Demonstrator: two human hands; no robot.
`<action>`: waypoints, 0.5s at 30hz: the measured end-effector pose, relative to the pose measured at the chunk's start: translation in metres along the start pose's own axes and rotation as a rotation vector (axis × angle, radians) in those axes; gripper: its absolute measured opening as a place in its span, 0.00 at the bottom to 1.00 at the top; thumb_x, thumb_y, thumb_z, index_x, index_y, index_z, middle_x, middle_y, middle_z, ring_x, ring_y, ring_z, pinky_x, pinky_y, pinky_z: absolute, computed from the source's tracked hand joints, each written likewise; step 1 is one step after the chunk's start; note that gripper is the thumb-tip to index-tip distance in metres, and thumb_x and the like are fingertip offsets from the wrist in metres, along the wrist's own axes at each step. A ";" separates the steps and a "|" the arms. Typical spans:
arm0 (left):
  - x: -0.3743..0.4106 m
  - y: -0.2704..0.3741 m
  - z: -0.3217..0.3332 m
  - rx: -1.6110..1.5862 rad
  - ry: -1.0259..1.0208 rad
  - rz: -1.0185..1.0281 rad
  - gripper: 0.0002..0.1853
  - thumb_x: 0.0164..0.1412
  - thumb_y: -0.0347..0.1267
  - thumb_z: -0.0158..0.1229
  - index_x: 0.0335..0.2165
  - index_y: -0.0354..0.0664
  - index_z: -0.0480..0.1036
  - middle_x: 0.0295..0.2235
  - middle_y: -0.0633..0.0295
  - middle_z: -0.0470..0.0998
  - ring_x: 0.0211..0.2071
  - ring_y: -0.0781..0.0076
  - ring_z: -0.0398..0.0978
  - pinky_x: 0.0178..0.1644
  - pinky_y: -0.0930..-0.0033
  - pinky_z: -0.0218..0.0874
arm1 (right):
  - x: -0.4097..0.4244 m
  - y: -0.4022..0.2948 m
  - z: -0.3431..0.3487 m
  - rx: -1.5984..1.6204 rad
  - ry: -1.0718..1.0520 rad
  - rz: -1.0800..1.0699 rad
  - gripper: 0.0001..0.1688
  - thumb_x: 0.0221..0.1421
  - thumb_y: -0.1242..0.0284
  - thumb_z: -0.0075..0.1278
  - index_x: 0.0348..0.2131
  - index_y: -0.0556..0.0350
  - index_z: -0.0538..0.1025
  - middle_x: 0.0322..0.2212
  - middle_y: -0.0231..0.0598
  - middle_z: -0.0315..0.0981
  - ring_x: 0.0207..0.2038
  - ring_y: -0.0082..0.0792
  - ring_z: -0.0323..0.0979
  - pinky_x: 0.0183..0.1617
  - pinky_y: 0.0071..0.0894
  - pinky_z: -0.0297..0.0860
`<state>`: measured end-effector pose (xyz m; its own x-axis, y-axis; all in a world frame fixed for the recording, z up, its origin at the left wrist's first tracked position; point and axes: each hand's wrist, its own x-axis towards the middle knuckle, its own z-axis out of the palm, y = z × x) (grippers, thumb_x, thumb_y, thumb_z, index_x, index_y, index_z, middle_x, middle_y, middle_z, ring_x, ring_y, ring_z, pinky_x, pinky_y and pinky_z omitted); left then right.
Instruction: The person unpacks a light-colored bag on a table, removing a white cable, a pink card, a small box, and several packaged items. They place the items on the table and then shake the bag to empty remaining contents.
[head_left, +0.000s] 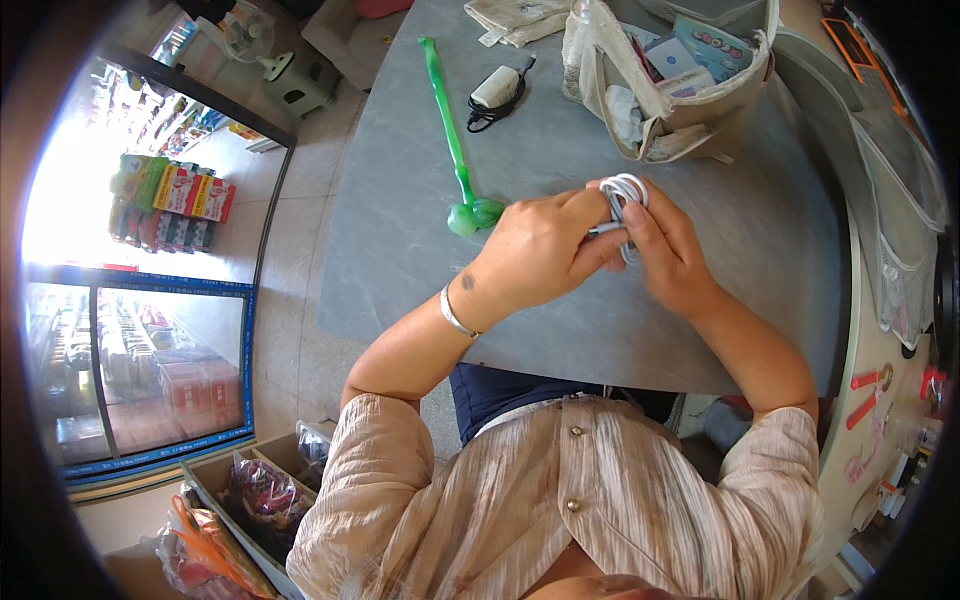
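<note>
A white cable, wound into a small coil, is held up above the grey tabletop. My left hand pinches it from the left, near a short plug end that sticks out by the thumb. On the other side, my right hand grips the coil between thumb and fingers. Fingers hide part of the coil. Left of my left hand lies a long green stick-like object with rounded lobes at its near end. Farther back, a white charger block rests with a black cable around it.
A beige fabric basket holding boxes and packets stands at the back right, beside folded cloth. Mesh pockets hang along the right. Cartons with plastic-wrapped goods sit low at the left, near a glass door.
</note>
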<state>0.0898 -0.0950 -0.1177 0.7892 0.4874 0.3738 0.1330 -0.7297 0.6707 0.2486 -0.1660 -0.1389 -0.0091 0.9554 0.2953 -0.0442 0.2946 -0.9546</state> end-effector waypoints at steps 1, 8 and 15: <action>-0.001 -0.001 -0.001 0.026 -0.019 0.022 0.07 0.55 0.30 0.56 0.25 0.39 0.67 0.22 0.61 0.77 0.21 0.64 0.75 0.25 0.68 0.65 | 0.000 -0.002 0.000 0.049 -0.040 0.061 0.18 0.61 0.68 0.43 0.46 0.62 0.68 0.26 0.30 0.68 0.23 0.16 0.65 0.26 0.17 0.64; -0.003 -0.005 -0.007 -0.085 -0.106 0.162 0.08 0.52 0.32 0.57 0.22 0.42 0.69 0.20 0.64 0.76 0.20 0.60 0.73 0.24 0.63 0.64 | 0.000 0.007 -0.007 0.370 -0.216 0.174 0.21 0.54 0.73 0.52 0.46 0.62 0.67 0.26 0.33 0.70 0.20 0.19 0.68 0.22 0.18 0.65; -0.001 -0.009 -0.022 -0.252 -0.179 0.264 0.09 0.54 0.31 0.56 0.20 0.40 0.69 0.21 0.63 0.78 0.19 0.61 0.72 0.23 0.65 0.63 | -0.010 -0.009 0.001 0.323 -0.105 0.141 0.22 0.56 0.74 0.48 0.49 0.57 0.63 0.25 0.32 0.69 0.20 0.19 0.68 0.22 0.17 0.62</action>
<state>0.0744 -0.0785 -0.1104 0.8715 0.1913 0.4515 -0.2220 -0.6671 0.7112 0.2482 -0.1787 -0.1332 -0.1390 0.9738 0.1802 -0.3483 0.1223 -0.9294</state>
